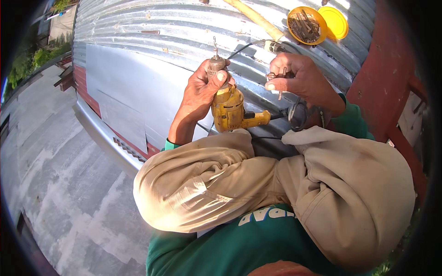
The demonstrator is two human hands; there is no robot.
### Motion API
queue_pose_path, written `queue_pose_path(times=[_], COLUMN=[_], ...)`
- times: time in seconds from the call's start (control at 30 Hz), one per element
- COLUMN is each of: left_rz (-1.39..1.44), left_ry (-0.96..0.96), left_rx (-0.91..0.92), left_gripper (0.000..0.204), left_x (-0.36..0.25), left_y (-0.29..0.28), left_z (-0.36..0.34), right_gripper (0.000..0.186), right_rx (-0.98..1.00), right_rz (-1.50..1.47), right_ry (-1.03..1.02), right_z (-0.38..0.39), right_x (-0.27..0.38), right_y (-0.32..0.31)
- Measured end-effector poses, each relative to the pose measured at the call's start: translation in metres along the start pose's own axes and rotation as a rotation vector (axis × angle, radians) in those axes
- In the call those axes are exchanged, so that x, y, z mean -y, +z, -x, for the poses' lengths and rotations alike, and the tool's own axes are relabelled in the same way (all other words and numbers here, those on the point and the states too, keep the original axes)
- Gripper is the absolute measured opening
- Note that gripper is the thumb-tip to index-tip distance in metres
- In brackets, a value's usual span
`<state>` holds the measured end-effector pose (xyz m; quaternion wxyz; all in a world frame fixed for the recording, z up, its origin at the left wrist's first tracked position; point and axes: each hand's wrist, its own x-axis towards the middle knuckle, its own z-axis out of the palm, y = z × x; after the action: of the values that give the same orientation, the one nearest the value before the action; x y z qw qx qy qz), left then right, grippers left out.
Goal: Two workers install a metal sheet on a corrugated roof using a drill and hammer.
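My left hand (202,89) grips the grey chuck end of a yellow electric drill (229,108), whose bit points up and away from me. The drill's handle lies to the right with a black cable running off it. My right hand (299,78) holds a small metal chuck key (280,80) just right of the chuck, not touching it. Both hands are above my bent knees in beige trousers (258,184).
I crouch on a corrugated metal roof (152,32) with a flat grey sheet (124,87) on its left part. A yellow tub of nails (306,25) and its lid (336,20) sit at the top right. A wooden stick (258,18) lies nearby. The roof edge drops to concrete ground (60,184) at left.
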<state>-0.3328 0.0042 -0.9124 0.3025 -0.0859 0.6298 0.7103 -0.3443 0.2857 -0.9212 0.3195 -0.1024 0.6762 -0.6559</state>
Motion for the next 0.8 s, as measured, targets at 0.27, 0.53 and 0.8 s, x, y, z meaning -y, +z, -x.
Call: queue_pose_path(times=[0.27,0.53,0.8], left_rz=[-0.002,0.046,0.021], left_ry=[0.029,0.026,0.014], left_rx=[-0.022,-0.08,-0.039], left_gripper=[0.06,0.059,0.05], left_x=[0.005,0.006,0.008], left_y=[0.005,0.007,0.009], left_z=[-0.003,-0.001,-0.001], right_gripper=[0.028,0.032,0.026], right_rx=[-0.139,-0.012,-0.043], right_rz=[-0.336,-0.191,-0.088], right_ry=[0.061,0.099,-0.018], right_z=[-0.04,-0.047,-0.052], right_x=[-0.016,0.005,-0.003], right_y=[0.045,0.047,0.046])
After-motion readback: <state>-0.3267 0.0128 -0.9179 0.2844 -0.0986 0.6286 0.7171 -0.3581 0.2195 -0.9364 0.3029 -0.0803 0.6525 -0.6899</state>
